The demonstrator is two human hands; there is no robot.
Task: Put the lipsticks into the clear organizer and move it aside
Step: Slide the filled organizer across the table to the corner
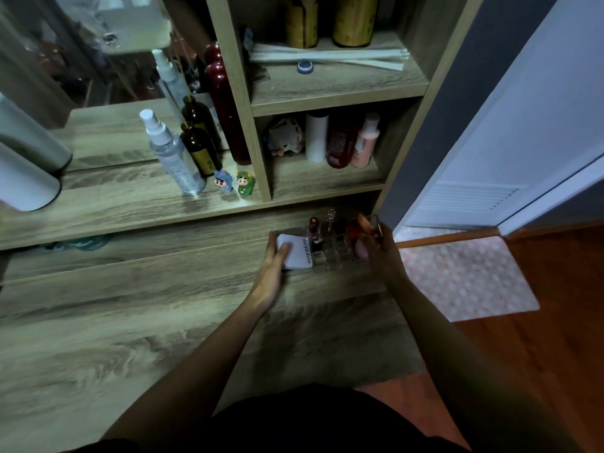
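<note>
The clear organizer (330, 255) stands on the wooden desk near its far right corner, under the shelf unit. Several lipsticks (314, 232) and small bottles stand upright in its compartments, and a white box (295, 253) marked "U2Skin" lies in its left section. My left hand (273, 268) grips the organizer's left end, thumb resting on the white box. On the right end, my right hand (380, 253) is wrapped around the organizer, fingers at its far right corner. A pink sponge (361, 250) shows beside my right palm.
On a raised ledge stand a clear spray bottle (173, 155), brown bottles (199, 147) and two small figurines (235, 184). Cubbies above the organizer hold more bottles (340, 142). The desk's right edge drops to a wooden floor with a pink dotted mat (467, 276). An open door (523, 142) is at right.
</note>
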